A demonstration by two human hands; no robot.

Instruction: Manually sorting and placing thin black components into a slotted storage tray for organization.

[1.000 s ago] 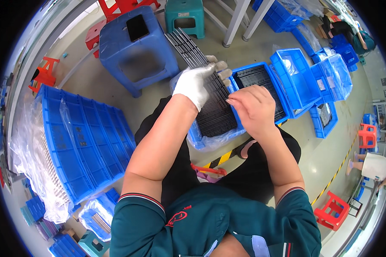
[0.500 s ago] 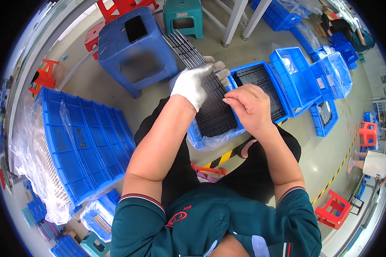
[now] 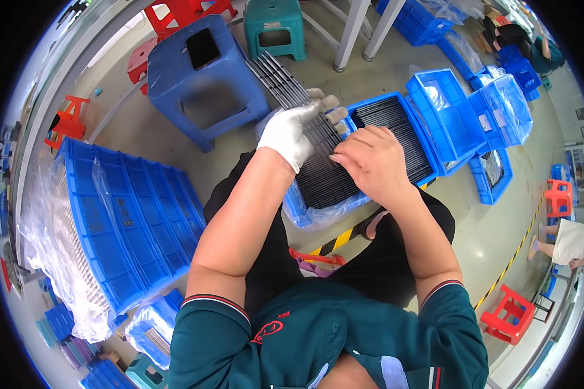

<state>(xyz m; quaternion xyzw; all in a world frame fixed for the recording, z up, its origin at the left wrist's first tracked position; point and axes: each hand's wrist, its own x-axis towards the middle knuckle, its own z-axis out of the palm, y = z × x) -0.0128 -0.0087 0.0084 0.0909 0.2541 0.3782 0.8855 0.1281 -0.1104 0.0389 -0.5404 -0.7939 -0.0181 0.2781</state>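
My left hand (image 3: 287, 134), in a white glove with grey fingertips, is closed round a fanned row of thin dark rods (image 3: 278, 79). They slant from the upper left down toward my right hand. My bare right hand (image 3: 377, 163) pinches at the rods' lower ends, thumb and forefinger together; the exact rod between them is hidden. Below both hands stands a blue crate (image 3: 294, 202) lined with clear plastic, with rows of similar dark rods (image 3: 328, 187) in it. Touching it on the right, a second blue crate (image 3: 372, 101) also holds dark rods (image 3: 411, 144).
A tall stack of blue crates (image 3: 130, 220) wrapped in plastic rises at my left. Ahead is a blue stool (image 3: 169, 65) with a black phone (image 3: 203, 48) on it, beside a green stool (image 3: 273, 23). More blue crates (image 3: 444, 117) stand right. A person (image 3: 568, 243) is at far right.
My right hand has shifted slightly left, its fingertips moving along the rods' lower ends. My left hand keeps its hold, almost still.
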